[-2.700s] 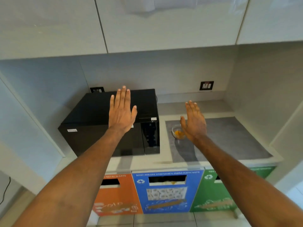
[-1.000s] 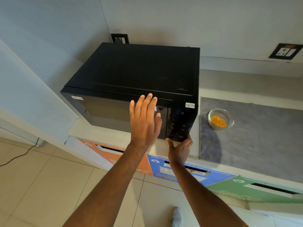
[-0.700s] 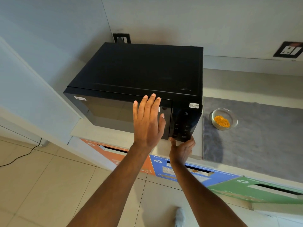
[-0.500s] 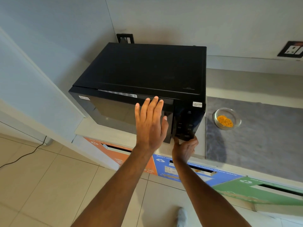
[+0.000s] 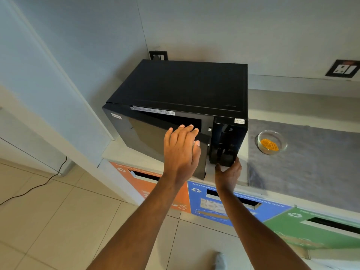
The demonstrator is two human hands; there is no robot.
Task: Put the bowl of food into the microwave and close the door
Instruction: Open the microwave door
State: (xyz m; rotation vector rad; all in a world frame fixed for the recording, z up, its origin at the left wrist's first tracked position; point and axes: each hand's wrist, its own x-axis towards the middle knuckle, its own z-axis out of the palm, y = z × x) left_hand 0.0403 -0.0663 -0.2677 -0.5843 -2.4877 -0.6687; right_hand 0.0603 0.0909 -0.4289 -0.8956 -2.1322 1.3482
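The black microwave (image 5: 181, 88) stands on the counter (image 5: 292, 102); its door (image 5: 155, 137) is swung partly ajar. Left hand (image 5: 180, 152): fingers spread flat, empty, at the door's free edge. Right hand (image 5: 228, 175): at 4 o'clock from the left, under the control panel (image 5: 227, 145); grip cannot be determined. The glass bowl of yellow food (image 5: 272, 142) sits on the grey mat (image 5: 311, 162), at 3 o'clock from the microwave, apart from both hands.

"BOOST, HORLICKS" on the blue bin panel (image 5: 202, 193); microwave stickers (image 5: 239, 121) too small to read
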